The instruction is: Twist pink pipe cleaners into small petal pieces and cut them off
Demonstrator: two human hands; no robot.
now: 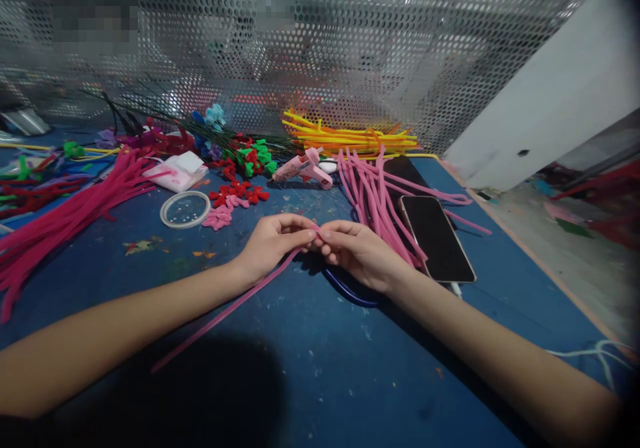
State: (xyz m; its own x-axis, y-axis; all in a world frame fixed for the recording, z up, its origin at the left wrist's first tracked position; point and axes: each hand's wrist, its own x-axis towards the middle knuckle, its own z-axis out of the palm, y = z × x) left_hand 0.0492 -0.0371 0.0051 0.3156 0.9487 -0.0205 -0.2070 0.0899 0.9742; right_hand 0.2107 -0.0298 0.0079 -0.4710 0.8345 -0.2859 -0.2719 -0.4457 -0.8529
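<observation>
Between my two hands is one pink pipe cleaner (240, 303), its long tail running down and left beneath my left wrist. My left hand (277, 243) pinches it near one end with thumb and forefinger. Touching fingertips with it, my right hand (357, 251) grips the same end. The bit between the fingertips is mostly hidden. A bundle of pink pipe cleaners (383, 215) lies just beyond my right hand. Small pink pipe cleaner flowers (220, 216) and red ones (240, 193) rest beyond my left hand.
A pink glue gun (305, 168) lies at the back, near yellow pipe cleaners (350, 135). On the right is a phone (437, 238) with a cable. Magenta pipe cleaners (75, 215) and a round lid (185, 209) are on the left. Perforated metal (310, 55) walls off the blue table's back.
</observation>
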